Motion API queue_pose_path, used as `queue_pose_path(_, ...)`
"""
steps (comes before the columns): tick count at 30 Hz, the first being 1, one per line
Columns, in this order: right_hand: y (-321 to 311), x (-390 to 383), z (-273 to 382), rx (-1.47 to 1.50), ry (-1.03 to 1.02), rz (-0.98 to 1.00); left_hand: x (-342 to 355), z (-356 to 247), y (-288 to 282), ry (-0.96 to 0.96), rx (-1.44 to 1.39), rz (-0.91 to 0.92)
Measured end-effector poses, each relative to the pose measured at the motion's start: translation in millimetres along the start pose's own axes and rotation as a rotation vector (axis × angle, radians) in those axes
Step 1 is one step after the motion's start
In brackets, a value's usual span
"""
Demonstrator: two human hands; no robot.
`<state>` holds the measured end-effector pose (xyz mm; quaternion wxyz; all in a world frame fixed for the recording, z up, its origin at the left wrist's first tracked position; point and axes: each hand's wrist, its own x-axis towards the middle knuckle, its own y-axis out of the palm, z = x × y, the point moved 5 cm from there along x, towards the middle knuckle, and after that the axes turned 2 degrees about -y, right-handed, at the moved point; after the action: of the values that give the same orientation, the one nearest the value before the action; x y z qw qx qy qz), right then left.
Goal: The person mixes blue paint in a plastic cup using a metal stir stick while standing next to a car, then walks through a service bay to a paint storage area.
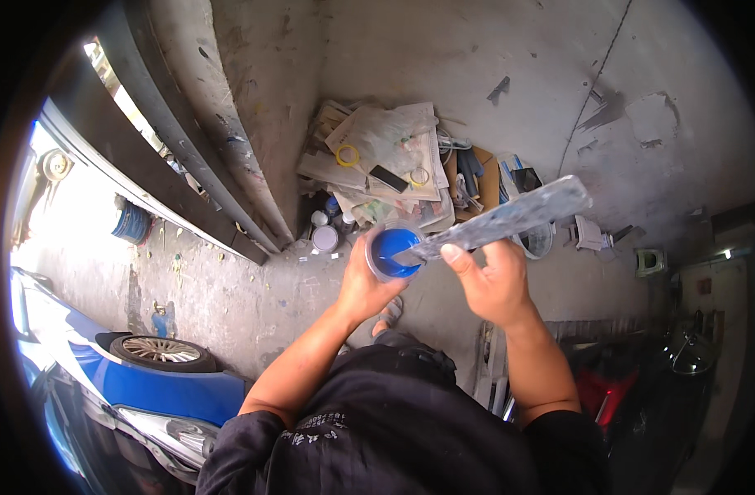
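My left hand (366,285) is wrapped round a clear plastic cup (374,266) in front of my body. Bright blue paint (390,247) covers the inside of the cup. In my right hand (494,285) is a long, flat, paint-smeared grey stick (517,213), gripped near its lower end with the thumb on top. Its narrow lower tip reaches into the cup at the paint, while the broad end points up to the far right. How deep the tip sits in the paint, I cannot tell.
Paper sheets (394,136) with tape rolls (348,155) and a dark phone (389,179) lie against the wall, beside a cardboard box (486,177). Small tubs (324,239) stand on the floor. A blue car (163,385) with its wheel (164,351) is at the left; a red vehicle (596,392) is at the right.
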<state>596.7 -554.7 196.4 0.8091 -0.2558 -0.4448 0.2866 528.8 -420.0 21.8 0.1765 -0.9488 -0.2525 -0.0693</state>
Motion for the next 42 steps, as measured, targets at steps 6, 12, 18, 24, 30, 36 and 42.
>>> queue_pose_path(6, 7.7, 23.0, 12.3, 0.128, 0.064, -0.018, -1.4, -6.5, 4.1, 0.008, -0.073, 0.011)
queue_pose_path(12, -12.2, 9.2, -26.2, 0.264, 0.419, -0.012, -4.3, -5.0, -0.8, 0.054, -0.024, -0.018)
queue_pose_path(18, 6.9, -0.9, 14.7, 0.038, -0.031, 0.069, -5.9, 0.4, 0.6, 0.022, -0.068, 0.058)
queue_pose_path(24, -1.2, 16.6, 2.3, 0.141, 0.116, -0.052, -4.3, -11.0, 1.9, 0.009, -0.12, 0.057)
queue_pose_path(30, -18.6, -14.6, -33.4, 0.281, 0.346, -0.052, 0.5, -6.2, -5.0, 0.03, -0.108, 0.151)
queue_pose_path(36, 6.8, -2.3, 12.3, 0.113, -0.026, 0.137, 2.1, -12.8, -1.5, -0.005, -0.307, 0.289)
queue_pose_path(42, -16.3, 14.1, -18.5, 0.265, 0.271, 0.095, 4.2, -12.8, -2.9, -0.011, -0.297, 0.409)
